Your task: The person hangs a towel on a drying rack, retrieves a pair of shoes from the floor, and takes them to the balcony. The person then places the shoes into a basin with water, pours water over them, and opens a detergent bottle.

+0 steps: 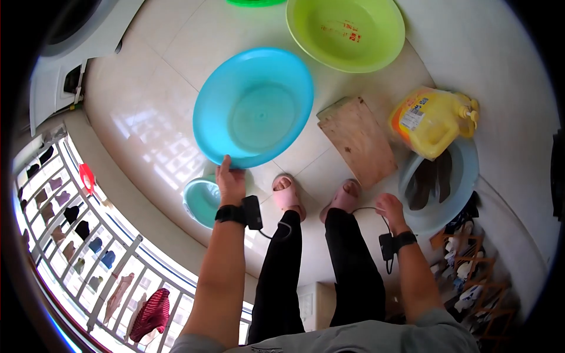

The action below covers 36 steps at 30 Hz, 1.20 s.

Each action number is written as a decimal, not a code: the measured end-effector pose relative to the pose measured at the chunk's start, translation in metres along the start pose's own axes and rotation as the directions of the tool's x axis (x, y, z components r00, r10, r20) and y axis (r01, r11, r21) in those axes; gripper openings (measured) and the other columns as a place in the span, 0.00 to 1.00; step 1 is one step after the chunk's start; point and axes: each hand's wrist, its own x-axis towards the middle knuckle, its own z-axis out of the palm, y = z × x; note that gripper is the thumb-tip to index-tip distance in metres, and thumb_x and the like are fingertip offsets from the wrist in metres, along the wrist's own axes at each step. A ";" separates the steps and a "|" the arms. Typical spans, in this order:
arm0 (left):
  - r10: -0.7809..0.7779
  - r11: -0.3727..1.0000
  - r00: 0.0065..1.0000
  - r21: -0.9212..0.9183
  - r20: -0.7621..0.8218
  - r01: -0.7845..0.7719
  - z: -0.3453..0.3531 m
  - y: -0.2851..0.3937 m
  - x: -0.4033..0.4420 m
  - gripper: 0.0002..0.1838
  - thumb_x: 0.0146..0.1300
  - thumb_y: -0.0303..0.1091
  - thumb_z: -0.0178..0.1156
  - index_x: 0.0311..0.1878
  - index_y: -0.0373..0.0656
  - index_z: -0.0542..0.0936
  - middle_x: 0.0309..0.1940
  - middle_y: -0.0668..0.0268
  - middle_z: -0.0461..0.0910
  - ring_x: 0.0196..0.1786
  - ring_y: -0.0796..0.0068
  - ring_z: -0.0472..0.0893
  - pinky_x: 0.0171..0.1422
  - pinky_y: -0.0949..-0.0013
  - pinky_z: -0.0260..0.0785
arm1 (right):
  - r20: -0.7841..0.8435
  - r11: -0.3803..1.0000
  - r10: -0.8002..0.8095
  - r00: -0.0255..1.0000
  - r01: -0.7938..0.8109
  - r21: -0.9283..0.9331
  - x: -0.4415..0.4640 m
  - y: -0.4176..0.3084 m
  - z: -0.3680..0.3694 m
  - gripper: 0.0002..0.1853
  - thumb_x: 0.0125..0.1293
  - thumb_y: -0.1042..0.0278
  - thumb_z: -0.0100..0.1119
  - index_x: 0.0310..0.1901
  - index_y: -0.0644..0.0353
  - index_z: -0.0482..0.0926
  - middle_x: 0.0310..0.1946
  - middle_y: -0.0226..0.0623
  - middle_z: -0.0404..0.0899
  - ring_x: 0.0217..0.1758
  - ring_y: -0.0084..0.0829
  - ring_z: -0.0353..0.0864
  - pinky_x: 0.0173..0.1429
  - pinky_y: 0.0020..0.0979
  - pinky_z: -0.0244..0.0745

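Note:
A large blue plastic basin (212, 112) is at the centre left, and I see nothing inside it. My left hand (231, 181) grips its near rim, thumb showing on the inner side and the other fingers mostly hidden beneath. I cannot tell whether the basin rests on the floor or is partly lifted. Over on the other side, my right hand (391, 210) hangs with curled fingers and nothing visible in them. It is nearest to a wooden board (360, 141) and a pale blue basin (438, 217) that holds dark shoe-like items (424, 182).
A yellow-green basin (347, 35) stands at the back, with a yellow jug (426, 123) at the right. A small teal basin (203, 203) sits by my left forearm. Pink slippers (288, 197) are on my feet. A railing with hanging laundry (153, 315) runs along the left.

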 end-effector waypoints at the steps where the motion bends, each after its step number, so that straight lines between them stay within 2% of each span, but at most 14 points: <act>1: -0.053 0.999 0.999 0.001 -0.007 0.053 -0.003 -0.011 -0.001 0.09 0.61 0.32 0.54 0.43 0.43 0.69 0.36 0.65 0.73 0.41 0.69 0.74 0.44 0.59 0.71 | 0.034 0.999 0.020 0.999 -0.019 -0.041 -0.010 0.005 -0.009 0.18 0.60 0.62 0.56 0.48 0.62 0.70 0.40 0.35 0.73 0.42 0.32 0.76 0.41 0.31 0.76; 5: -0.487 0.843 0.873 0.264 0.009 0.468 -0.032 -0.037 -0.018 0.21 0.62 0.41 0.53 0.51 0.37 0.65 0.46 0.57 0.71 0.52 0.59 0.71 0.54 0.48 0.67 | -0.004 0.992 0.079 0.997 -0.079 -0.093 -0.050 0.029 -0.040 0.18 0.60 0.62 0.55 0.48 0.63 0.70 0.40 0.35 0.73 0.42 0.32 0.76 0.41 0.31 0.76; 6: -0.525 0.721 0.845 0.475 -0.102 0.505 -0.012 -0.030 -0.043 0.21 0.62 0.41 0.54 0.52 0.37 0.66 0.43 0.58 0.72 0.49 0.60 0.73 0.54 0.51 0.68 | -0.003 0.994 0.079 0.997 -0.079 -0.079 -0.060 0.033 -0.045 0.18 0.60 0.62 0.55 0.48 0.63 0.70 0.40 0.35 0.73 0.42 0.32 0.76 0.41 0.31 0.76; 10: -0.424 0.243 0.900 0.946 -0.096 0.216 -0.001 0.005 -0.113 0.21 0.57 0.40 0.57 0.49 0.36 0.70 0.39 0.59 0.76 0.42 0.60 0.77 0.49 0.60 0.71 | -0.050 0.992 0.122 0.991 -0.124 -0.037 -0.104 0.053 -0.073 0.16 0.60 0.63 0.54 0.46 0.62 0.71 0.39 0.35 0.74 0.40 0.31 0.77 0.40 0.30 0.76; 11: -0.411 0.014 0.870 0.956 0.272 -0.292 -0.047 0.013 -0.107 0.22 0.54 0.40 0.60 0.48 0.36 0.71 0.38 0.59 0.77 0.39 0.63 0.78 0.44 0.63 0.71 | -0.034 0.993 0.104 0.994 -0.105 -0.050 -0.115 0.058 -0.080 0.15 0.59 0.64 0.55 0.46 0.62 0.72 0.38 0.35 0.74 0.39 0.30 0.77 0.39 0.29 0.76; 12: -0.476 -0.173 0.650 0.662 0.592 -0.729 -0.087 0.013 -0.100 0.23 0.51 0.40 0.63 0.47 0.36 0.72 0.36 0.60 0.78 0.36 0.66 0.78 0.40 0.67 0.71 | -0.023 0.995 0.078 0.997 -0.079 -0.065 -0.124 0.059 -0.088 0.14 0.59 0.65 0.55 0.45 0.62 0.72 0.36 0.34 0.74 0.38 0.29 0.77 0.38 0.29 0.76; 13: -0.456 -0.207 0.794 0.820 0.401 -0.533 -0.035 0.040 -0.161 0.22 0.49 0.40 0.64 0.46 0.38 0.73 0.35 0.59 0.78 0.35 0.65 0.79 0.41 0.66 0.70 | -0.057 0.998 0.058 0.997 -0.060 -0.027 -0.133 0.062 -0.098 0.13 0.57 0.66 0.55 0.42 0.62 0.73 0.34 0.34 0.75 0.35 0.27 0.77 0.35 0.28 0.76; 15: -0.613 -0.378 0.741 0.723 0.273 -0.578 -0.029 0.067 -0.210 0.22 0.51 0.41 0.63 0.47 0.40 0.74 0.36 0.59 0.78 0.36 0.62 0.79 0.42 0.64 0.71 | -0.135 0.999 0.045 0.990 -0.048 -0.017 -0.158 0.064 -0.116 0.12 0.55 0.68 0.56 0.40 0.63 0.75 0.32 0.34 0.75 0.32 0.25 0.77 0.32 0.26 0.76; 19: -0.732 -0.217 0.556 0.639 0.394 -0.738 -0.044 0.072 -0.273 0.19 0.55 0.35 0.60 0.48 0.38 0.73 0.38 0.58 0.79 0.39 0.65 0.80 0.44 0.66 0.72 | -0.301 0.999 0.028 0.953 -0.040 -0.034 -0.187 0.108 -0.166 0.14 0.53 0.67 0.59 0.41 0.64 0.75 0.34 0.37 0.77 0.33 0.26 0.77 0.29 0.27 0.76; 22: -0.746 -0.142 0.556 0.728 0.366 -0.670 -0.029 0.032 -0.309 0.15 0.55 0.33 0.59 0.45 0.39 0.74 0.39 0.55 0.78 0.43 0.57 0.78 0.47 0.63 0.70 | -0.401 0.908 -0.155 0.903 -0.029 -0.417 -0.200 0.153 -0.205 0.17 0.49 0.65 0.62 0.40 0.63 0.76 0.36 0.42 0.79 0.37 0.35 0.79 0.41 0.31 0.74; 26: -0.734 -0.021 0.437 0.626 0.520 -0.780 -0.026 -0.040 -0.344 0.14 0.57 0.34 0.57 0.44 0.38 0.74 0.39 0.55 0.77 0.42 0.56 0.77 0.47 0.64 0.70 | -0.418 0.798 -0.315 0.852 -0.001 -0.603 -0.178 0.142 -0.214 0.19 0.48 0.67 0.61 0.44 0.61 0.75 0.41 0.44 0.76 0.43 0.40 0.77 0.48 0.34 0.71; 27: -0.777 -0.030 0.452 0.691 0.439 -0.722 -0.026 -0.059 -0.351 0.15 0.57 0.36 0.57 0.45 0.38 0.74 0.39 0.55 0.77 0.42 0.57 0.78 0.47 0.64 0.70 | -0.364 0.772 -0.338 0.868 0.034 -0.635 -0.159 0.137 -0.215 0.20 0.48 0.68 0.60 0.45 0.61 0.74 0.43 0.44 0.75 0.45 0.41 0.75 0.50 0.34 0.71; 30: -0.856 -0.042 0.427 0.785 0.291 -0.618 -0.034 -0.125 -0.354 0.15 0.58 0.37 0.56 0.46 0.39 0.74 0.40 0.55 0.77 0.42 0.60 0.78 0.46 0.64 0.70 | -0.161 0.447 -0.711 0.685 0.262 -0.855 -0.081 0.101 -0.202 0.28 0.50 0.68 0.61 0.54 0.62 0.66 0.51 0.48 0.69 0.56 0.46 0.66 0.58 0.40 0.64; 36: -0.646 0.015 0.621 0.820 0.445 -0.572 -0.017 -0.245 -0.319 0.14 0.57 0.34 0.58 0.45 0.40 0.74 0.38 0.60 0.78 0.38 0.67 0.79 0.41 0.70 0.70 | -0.084 0.303 -0.747 0.660 0.225 -0.926 0.057 0.052 -0.173 0.45 0.43 0.58 0.69 0.62 0.55 0.56 0.58 0.54 0.58 0.59 0.51 0.62 0.56 0.47 0.63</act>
